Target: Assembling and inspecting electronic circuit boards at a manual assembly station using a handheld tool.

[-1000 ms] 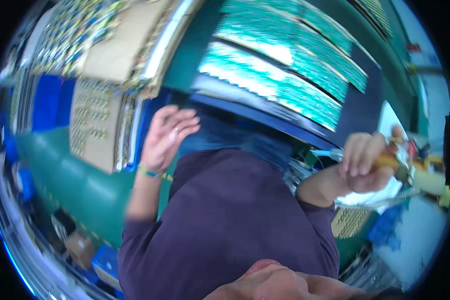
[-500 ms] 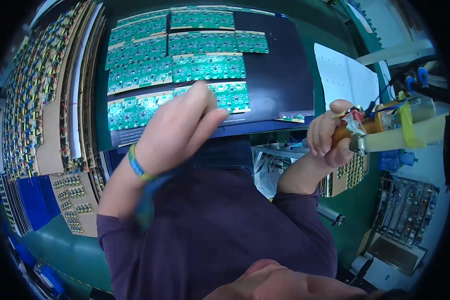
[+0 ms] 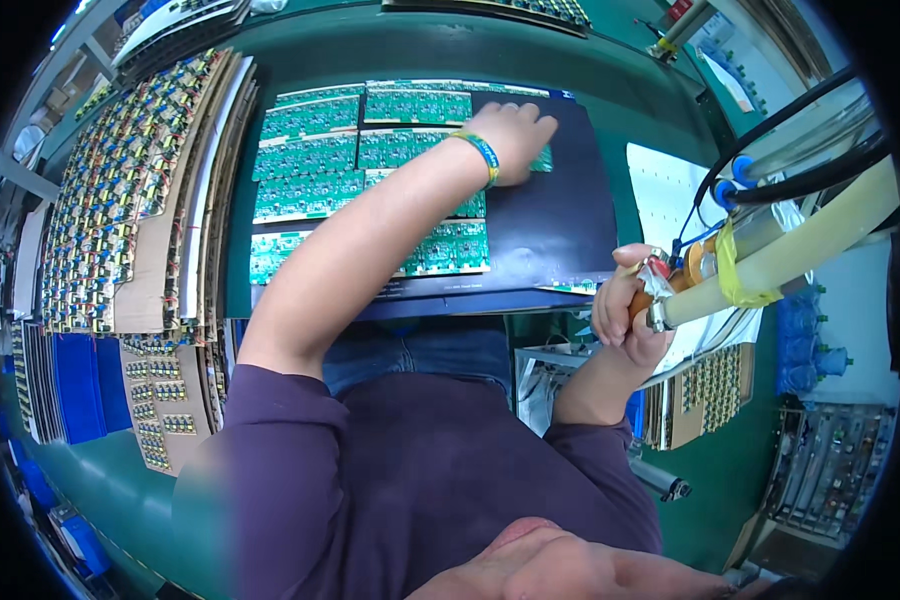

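Observation:
Rows of green circuit boards (image 3: 315, 155) lie on a dark blue sheet (image 3: 545, 225). My left hand (image 3: 515, 140), with a coloured wristband, reaches over them to the far right of the rows. Its fingers curl down around a short circuit board (image 3: 542, 160), whose right end shows between fingers and thumb; my fingertips are partly hidden. At the right, my right hand (image 3: 625, 305) is closed around the orange-brown handle of a hose-fed tool (image 3: 678, 285) with red and white parts. A thick pale hose (image 3: 790, 265) runs from it, tied with yellow tape.
Cardboard-backed stacks of small components (image 3: 130, 200) stand at the left, beside blue panels (image 3: 85, 385). A white perforated sheet (image 3: 660, 190) lies behind the tool. Black cables (image 3: 800, 185) hang at the far right. More component boards (image 3: 710, 395) stand below the right hand.
My left hand has moved away and right, from above the near boards to the short far one. The right hand still grips the tool. The whole view has shifted.

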### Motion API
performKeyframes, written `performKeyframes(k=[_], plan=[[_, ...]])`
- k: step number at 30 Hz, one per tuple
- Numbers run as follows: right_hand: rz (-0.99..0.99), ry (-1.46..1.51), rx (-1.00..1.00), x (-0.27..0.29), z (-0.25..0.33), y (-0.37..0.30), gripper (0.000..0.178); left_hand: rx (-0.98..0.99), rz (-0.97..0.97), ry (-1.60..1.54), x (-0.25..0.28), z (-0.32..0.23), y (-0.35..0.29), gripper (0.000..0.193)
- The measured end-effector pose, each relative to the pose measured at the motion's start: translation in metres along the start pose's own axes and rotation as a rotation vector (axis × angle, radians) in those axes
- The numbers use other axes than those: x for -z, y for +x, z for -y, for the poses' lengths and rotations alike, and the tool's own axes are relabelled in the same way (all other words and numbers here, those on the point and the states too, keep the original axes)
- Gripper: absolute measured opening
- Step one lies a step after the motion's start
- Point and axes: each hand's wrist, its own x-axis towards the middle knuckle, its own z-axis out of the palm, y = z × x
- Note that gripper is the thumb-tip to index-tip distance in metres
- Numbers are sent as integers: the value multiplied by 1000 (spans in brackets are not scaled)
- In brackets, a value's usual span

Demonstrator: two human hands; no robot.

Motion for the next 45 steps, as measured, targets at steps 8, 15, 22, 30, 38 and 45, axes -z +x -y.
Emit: performKeyframes(k=[8, 15, 22, 30, 38, 45], plan=[[40, 62, 80, -10, -17, 11, 66, -10, 18, -1382, 49, -42, -175, 88], [102, 112, -17, -51, -38, 40, 74, 230, -139, -2142, -15, -35, -263, 93], [429, 351, -15, -85, -51, 71, 75, 350, -336, -2195, -50, -49, -282, 95], [467, 448, -63, -123, -42, 73, 61, 360, -406, -2166, -67, -55, -287, 80], [443, 337, -69, -135, -48, 62, 54, 284, -469, -2145, -68, -54, -287, 73], [539, 338, -50, -132, -51, 68, 50, 262, -504, -2143, -67, -53, -287, 72]])
